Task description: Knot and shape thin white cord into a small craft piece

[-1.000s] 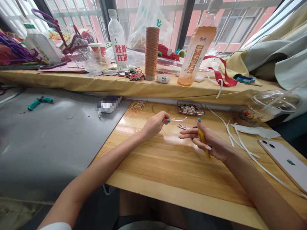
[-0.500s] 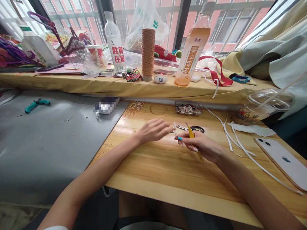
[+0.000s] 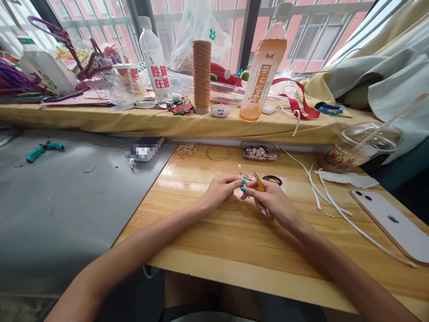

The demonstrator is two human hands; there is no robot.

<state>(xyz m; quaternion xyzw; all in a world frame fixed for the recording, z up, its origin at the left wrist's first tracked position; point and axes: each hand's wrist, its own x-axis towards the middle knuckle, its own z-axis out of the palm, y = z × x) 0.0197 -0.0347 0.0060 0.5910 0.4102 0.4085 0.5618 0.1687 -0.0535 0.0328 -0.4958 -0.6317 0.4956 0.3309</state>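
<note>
A small piece of white cord [image 3: 239, 168] stands up between my two hands, with a thin brownish band round it. My left hand [image 3: 221, 191] is closed, thumb and fingertip pinching this piece from the left. My right hand [image 3: 275, 201] pinches its lower part from the right. The same hand also keeps yellow tweezers [image 3: 258, 182] tucked in its grip, tips pointing up and away. Just behind the fingers lie scissors with black handles [image 3: 273, 180], their blades partly covered by my hands.
Behind the hands sits a clear box [image 3: 260, 150] of small white pieces. White cords [image 3: 317, 188] and a phone [image 3: 390, 219] lie on the right, near a plastic cup [image 3: 348, 152]. Thin brown threads [image 3: 186, 152] and teal pliers [image 3: 44, 151] are leftward. Bottles [image 3: 263, 76] and a thread spool [image 3: 201, 74] line the sill.
My left hand has come right and closed its fingertips on the white cord piece beside my right hand. The tweezers are still in my right hand. The view has shifted slightly.
</note>
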